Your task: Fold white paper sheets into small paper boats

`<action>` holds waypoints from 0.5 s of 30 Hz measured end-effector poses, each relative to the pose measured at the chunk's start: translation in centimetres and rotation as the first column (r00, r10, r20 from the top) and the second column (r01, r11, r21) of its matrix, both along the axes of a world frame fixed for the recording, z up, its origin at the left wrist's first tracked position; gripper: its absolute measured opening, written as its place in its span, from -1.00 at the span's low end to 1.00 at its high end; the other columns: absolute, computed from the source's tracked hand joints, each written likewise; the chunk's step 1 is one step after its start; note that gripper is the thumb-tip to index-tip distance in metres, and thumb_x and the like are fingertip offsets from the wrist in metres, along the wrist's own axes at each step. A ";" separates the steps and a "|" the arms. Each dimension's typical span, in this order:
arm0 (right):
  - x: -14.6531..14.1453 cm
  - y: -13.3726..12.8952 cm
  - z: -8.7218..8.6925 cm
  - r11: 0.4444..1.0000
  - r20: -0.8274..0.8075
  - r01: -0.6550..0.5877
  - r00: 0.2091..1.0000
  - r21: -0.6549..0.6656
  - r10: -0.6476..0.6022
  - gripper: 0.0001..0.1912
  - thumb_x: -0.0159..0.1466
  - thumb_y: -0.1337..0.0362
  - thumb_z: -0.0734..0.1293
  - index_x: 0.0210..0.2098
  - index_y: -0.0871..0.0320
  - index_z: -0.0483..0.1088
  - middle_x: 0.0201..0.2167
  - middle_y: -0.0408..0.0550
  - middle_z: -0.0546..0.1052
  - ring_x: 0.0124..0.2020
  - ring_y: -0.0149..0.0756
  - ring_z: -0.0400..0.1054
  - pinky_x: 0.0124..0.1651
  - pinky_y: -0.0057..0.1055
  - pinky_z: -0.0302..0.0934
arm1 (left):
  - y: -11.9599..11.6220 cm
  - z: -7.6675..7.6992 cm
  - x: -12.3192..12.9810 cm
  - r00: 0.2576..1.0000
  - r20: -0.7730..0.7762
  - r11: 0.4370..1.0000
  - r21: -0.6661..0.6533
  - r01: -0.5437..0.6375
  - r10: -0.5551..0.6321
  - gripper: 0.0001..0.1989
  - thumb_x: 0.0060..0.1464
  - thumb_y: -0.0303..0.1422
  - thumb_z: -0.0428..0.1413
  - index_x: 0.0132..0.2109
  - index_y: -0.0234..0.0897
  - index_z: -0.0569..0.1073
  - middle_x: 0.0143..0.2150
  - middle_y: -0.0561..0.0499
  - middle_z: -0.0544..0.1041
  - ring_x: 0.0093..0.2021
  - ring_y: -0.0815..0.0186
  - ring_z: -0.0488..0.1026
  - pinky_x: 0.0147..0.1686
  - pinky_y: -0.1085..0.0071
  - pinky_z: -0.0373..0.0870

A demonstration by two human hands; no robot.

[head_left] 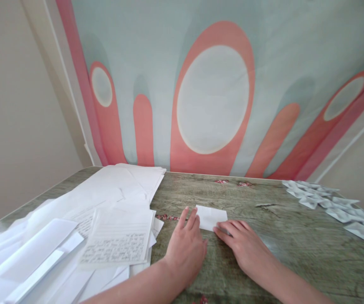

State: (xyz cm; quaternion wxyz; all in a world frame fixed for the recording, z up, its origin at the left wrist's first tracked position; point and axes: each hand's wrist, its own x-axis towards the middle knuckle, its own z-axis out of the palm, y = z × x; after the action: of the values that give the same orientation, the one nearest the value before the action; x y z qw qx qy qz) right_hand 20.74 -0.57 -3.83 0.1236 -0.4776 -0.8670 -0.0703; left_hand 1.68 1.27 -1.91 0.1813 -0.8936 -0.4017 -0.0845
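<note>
A small white folded piece of paper (pixel 210 216) lies on the wood-grain table in front of me. My left hand (pixel 186 245) is at its left edge, palm down, with fingers stretched forward and slightly apart; the fingertips are beside or just touching the paper. At the lower right corner of the paper is my right hand (pixel 245 242), thumb and forefinger close together on that corner. The underside of the grip is hidden.
Loose white sheets (pixel 131 175) are heaped on the left, with a handwritten page (pixel 118 240) and folded strips (pixel 33 253) on top. Several folded paper pieces (pixel 340 207) line the right edge of the table (pixel 283 240). A patterned curtain (pixel 273 76) hangs behind.
</note>
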 end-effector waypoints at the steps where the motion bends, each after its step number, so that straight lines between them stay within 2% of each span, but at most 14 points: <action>1: 0.0 0.0 0.0 1.000 -0.002 -0.003 1.000 0.006 0.003 -0.66 0.21 0.43 0.28 -0.02 0.07 0.35 -0.11 -0.05 0.45 -0.11 -0.23 0.27 -0.05 -0.25 0.11 | 0.1 0.0 -0.1 1.000 -0.015 1.000 0.007 -0.011 0.011 -0.63 0.12 -0.23 0.00 -0.09 -0.46 0.48 0.00 -0.26 0.43 0.18 0.07 0.12 0.19 0.08 -0.16; 6: 0.4 0.3 -0.5 0.996 -0.022 -0.048 0.999 0.075 0.050 -0.72 0.23 0.47 0.22 -0.09 0.15 0.38 -0.13 -0.01 0.46 -0.13 -0.22 0.31 -0.07 -0.24 0.18 | 0.5 0.1 -0.4 0.999 -0.023 0.997 -0.071 0.028 -0.030 -0.72 0.11 -0.33 -0.02 -0.26 -0.41 0.53 -0.04 -0.26 0.44 0.17 0.05 0.13 0.20 0.07 -0.19; 10: 1.2 0.6 -0.5 0.986 -0.007 -0.113 0.993 0.121 0.115 -0.74 0.24 0.53 0.16 -0.19 0.21 0.42 -0.17 0.01 0.48 -0.17 -0.27 0.35 -0.06 -0.28 0.23 | 0.5 -0.1 -0.5 0.999 -0.009 0.994 -0.100 0.038 -0.039 -0.74 0.09 -0.38 -0.02 -0.24 -0.42 0.53 -0.03 -0.26 0.43 0.16 0.04 0.13 0.19 0.09 -0.16; 15: 1.5 0.4 0.2 0.989 0.051 -0.110 0.993 0.102 0.105 -0.71 0.20 0.60 0.15 -0.22 0.25 0.42 -0.21 0.02 0.50 -0.23 -0.27 0.38 -0.12 -0.32 0.28 | 0.5 -0.3 -0.6 0.999 0.015 0.991 -0.129 0.038 -0.037 -0.73 0.13 -0.36 -0.04 -0.28 -0.38 0.53 -0.06 -0.22 0.45 0.13 0.05 0.18 0.17 0.09 -0.12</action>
State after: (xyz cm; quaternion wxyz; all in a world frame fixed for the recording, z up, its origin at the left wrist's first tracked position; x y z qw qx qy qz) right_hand 22.22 -0.15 -3.64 0.1323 -0.4214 -0.8892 -0.1197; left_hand 1.12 1.79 -2.19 0.1189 -0.9104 -0.3906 -0.0672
